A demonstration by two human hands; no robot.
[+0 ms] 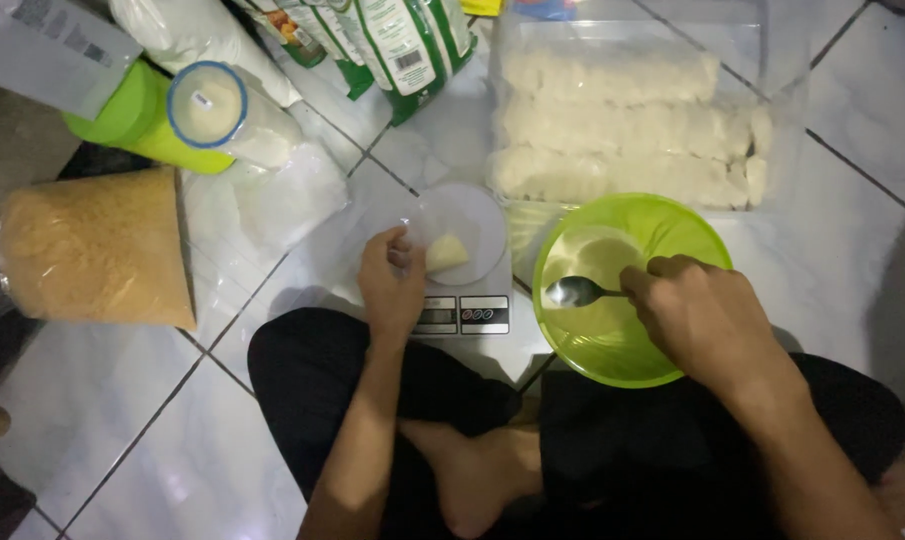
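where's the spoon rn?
Head view, right of centre: the metal spoon is in the right hand, its bowl over the inside of the green bowl, just right of the kitchen scale.

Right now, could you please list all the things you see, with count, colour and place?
green bowl: one, lime green, front right on floor
spoon: one, metal, inside the bowl
kitchen scale: one, white, centre
clear bowl: one, transparent, on the scale, pale yellow lump inside
clear tray: one, white pieces inside, top right
bag of crumbs: one, golden brown, left
green packets: several, top centre
left hand: at the clear bowl's rim
right hand: holding the spoon
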